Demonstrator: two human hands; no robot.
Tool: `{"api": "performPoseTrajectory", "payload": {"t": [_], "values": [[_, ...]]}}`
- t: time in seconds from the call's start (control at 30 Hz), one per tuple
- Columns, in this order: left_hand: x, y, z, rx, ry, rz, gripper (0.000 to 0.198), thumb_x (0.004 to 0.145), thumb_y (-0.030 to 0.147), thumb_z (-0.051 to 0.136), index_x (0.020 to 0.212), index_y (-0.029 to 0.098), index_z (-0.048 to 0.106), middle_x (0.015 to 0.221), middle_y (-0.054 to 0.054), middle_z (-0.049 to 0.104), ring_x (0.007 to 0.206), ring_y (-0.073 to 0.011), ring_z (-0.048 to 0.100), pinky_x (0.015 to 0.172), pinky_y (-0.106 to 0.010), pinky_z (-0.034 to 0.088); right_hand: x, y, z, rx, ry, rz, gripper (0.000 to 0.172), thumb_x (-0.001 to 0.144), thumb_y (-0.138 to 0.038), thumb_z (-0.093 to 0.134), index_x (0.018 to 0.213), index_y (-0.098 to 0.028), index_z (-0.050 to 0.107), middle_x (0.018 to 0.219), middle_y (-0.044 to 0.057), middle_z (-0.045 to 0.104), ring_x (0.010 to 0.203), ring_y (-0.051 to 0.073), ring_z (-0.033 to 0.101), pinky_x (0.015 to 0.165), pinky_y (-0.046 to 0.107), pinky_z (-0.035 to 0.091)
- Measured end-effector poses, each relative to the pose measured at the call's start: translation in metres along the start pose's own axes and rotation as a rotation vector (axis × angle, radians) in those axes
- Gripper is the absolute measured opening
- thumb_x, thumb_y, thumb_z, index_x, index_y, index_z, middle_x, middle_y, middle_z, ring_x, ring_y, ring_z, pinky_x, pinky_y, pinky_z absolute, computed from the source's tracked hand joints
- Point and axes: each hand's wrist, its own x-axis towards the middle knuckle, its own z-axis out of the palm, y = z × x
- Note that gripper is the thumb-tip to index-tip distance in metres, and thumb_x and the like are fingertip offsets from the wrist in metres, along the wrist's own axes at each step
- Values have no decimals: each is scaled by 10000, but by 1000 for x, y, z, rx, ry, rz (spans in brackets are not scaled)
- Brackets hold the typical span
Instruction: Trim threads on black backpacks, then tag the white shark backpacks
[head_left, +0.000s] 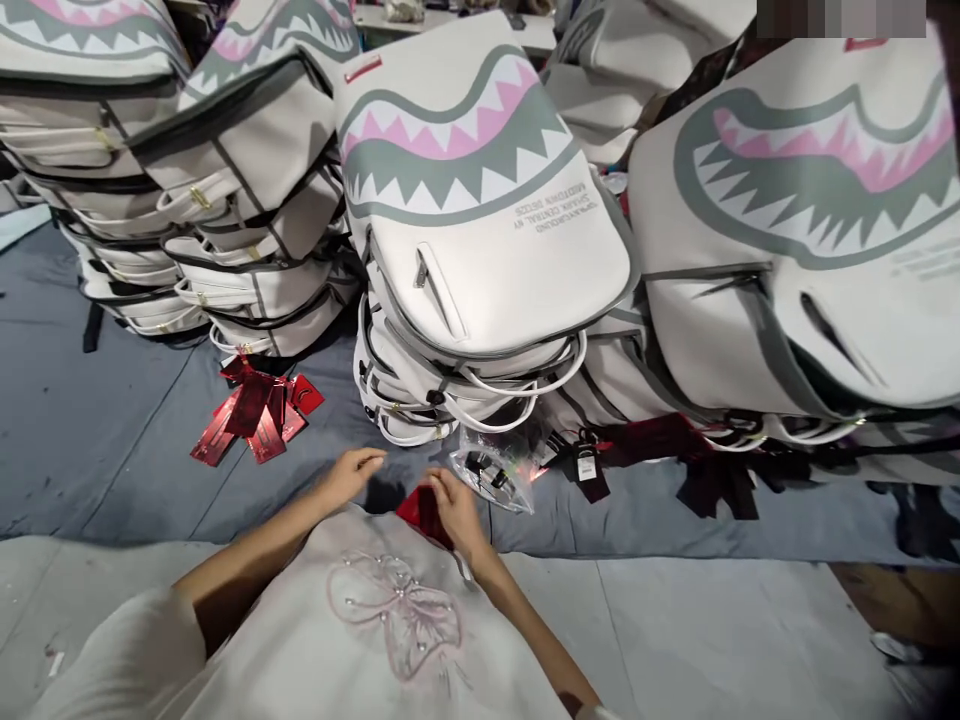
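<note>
Low in front of my chest, my right hand (pixel 456 508) pinches a shiny red hang tag (pixel 421 512), part of which is hidden behind the fingers and my shirt. My left hand (pixel 352 474) is a short way to the left, thumb and fingertips pressed together; whatever they hold is too small to make out. Just beyond both hands rises a stack of white backpacks, and the top backpack (pixel 480 240) lies flat with a grey and pink shark-mouth print. A clear plastic bag (pixel 495 478) with small dark pieces in it rests right of my right hand.
More backpacks are piled at the left (pixel 255 190) and right (pixel 810 250). Loose red hang tags (pixel 259 410) lie on the grey-blue cloth (pixel 135 430) in front of the left piles. Dark tags (pixel 589 470) hang or lie at the right stack's foot.
</note>
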Motion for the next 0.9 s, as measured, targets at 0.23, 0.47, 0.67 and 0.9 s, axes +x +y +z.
{"api": "performPoseTrajectory", "payload": {"t": [0.23,0.47,0.67,0.9], "values": [[-13,24,6,-211,53,111,384,818,506,612,867,154,758,893,-82,772,846,-202,696,825,-311,545,23,-41,62,-69,-160,-175,314,939,-266,442,962,-171,740,786,31,753,719,179,676,745,286,528],[-10,10,-42,-235,343,119,318,830,468,595,799,177,718,757,-31,733,730,-164,669,768,-282,525,56,-47,62,-347,17,-181,349,969,-223,432,1237,-154,644,1370,132,617,1282,248,535,1110,415,366],[-10,13,-88,-145,451,153,309,802,486,629,859,203,740,907,-30,756,872,-187,680,856,-299,524,80,-50,76,-658,31,-35,248,905,-147,569,1122,-96,678,1186,207,679,1153,288,608,1064,446,386],[24,-6,-113,-64,346,147,549,745,619,610,1015,154,726,900,-75,747,688,-187,668,694,-326,559,89,-47,69,-769,-6,39,267,957,-390,620,1055,-145,664,1075,59,686,1034,217,642,983,459,488]]}}
